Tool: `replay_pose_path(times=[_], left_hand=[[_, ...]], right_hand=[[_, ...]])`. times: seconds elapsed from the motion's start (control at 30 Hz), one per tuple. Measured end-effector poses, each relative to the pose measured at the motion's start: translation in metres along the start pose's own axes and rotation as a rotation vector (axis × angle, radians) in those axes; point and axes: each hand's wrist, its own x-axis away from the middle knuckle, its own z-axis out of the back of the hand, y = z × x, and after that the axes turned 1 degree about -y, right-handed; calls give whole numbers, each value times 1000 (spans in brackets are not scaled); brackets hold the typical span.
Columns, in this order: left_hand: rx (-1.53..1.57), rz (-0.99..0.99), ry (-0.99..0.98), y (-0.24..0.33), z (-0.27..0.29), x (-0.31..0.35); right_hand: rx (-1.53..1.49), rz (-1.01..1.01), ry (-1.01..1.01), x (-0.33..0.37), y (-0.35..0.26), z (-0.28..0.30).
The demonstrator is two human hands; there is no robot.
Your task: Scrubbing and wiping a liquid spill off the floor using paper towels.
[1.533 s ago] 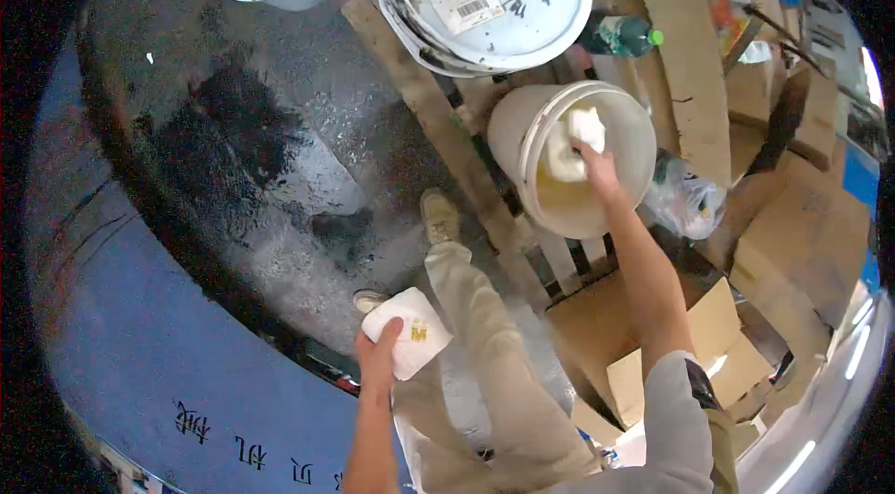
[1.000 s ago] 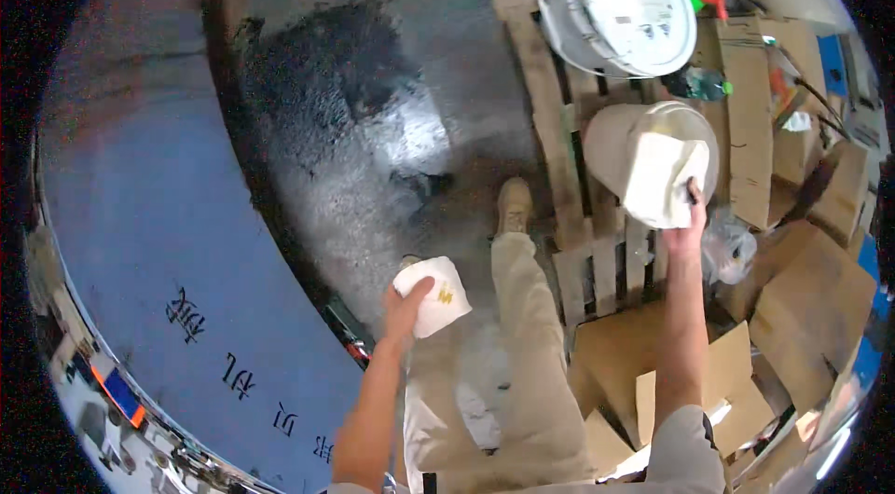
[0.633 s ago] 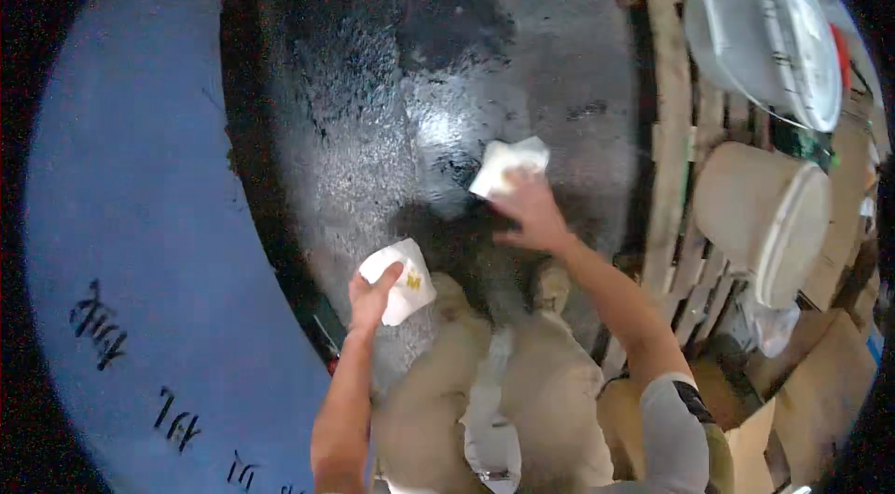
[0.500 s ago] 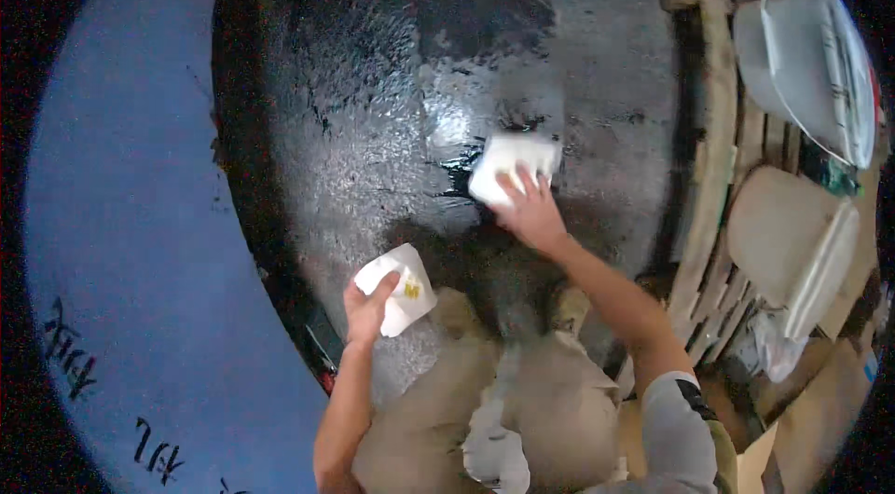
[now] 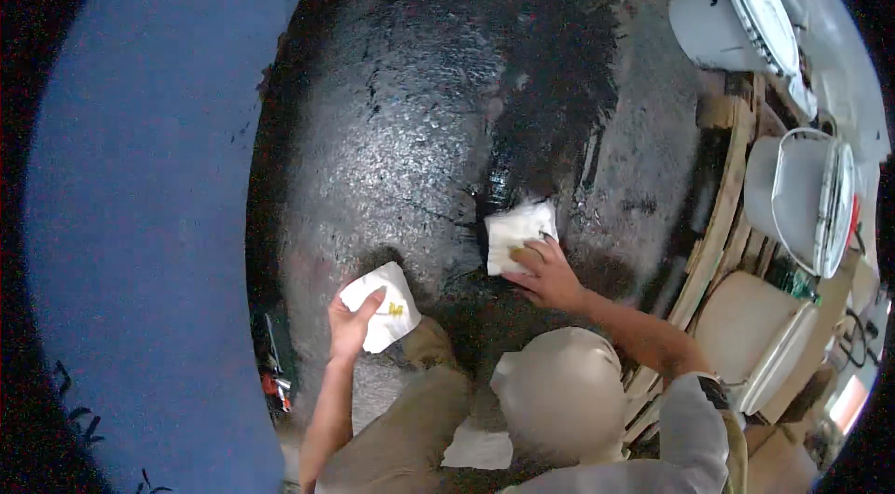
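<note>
Low over the floor, my left hand [image 5: 351, 324] pinches a white paper napkin [image 5: 380, 331] with a small yellow print, its thumb on top. Ahead and to the right, my right hand [image 5: 552, 278] grips a second napkin [image 5: 508, 231], also white, flat against the dark wet floor [image 5: 401, 140]. A yellowish patch and a small dark smudge show on that napkin near my fingertips. Its underside is hidden. Dark, shiny wet streaks run away from its far edge.
A blue wall [image 5: 158, 168] with dark handwriting rises on the left. Along the right, white lidded buckets [image 5: 722, 23] stand by wooden pallet slats [image 5: 713, 252]. My bent knee [image 5: 564, 391] is close in front. A small red object [image 5: 278, 386] lies by the wall.
My right hand and its napkin have come nearer to my body over the floor. My left hand keeps its napkin. The view has shifted, bringing another bucket and my raised knee into sight.
</note>
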Motion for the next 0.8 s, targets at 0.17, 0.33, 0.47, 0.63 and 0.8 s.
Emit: replay_pose_path(times=[0.17,0.33,0.47,0.63,0.8], left_hand=[[-32,-3,50,-11,12,12],[-43,8,36,-17,-5,15],[-30,-7,39,-17,13,23],[18,26,14,-23,1,2],[-19,17,6,-27,-12,-4]], right_hand=[[423,-34,108,-116,48,-1],[311,-116,499,-202,94,73],[-65,17,423,-95,6,38],[-29,-568,380,46,20,-6],[69,-464,400,67,24,-24]])
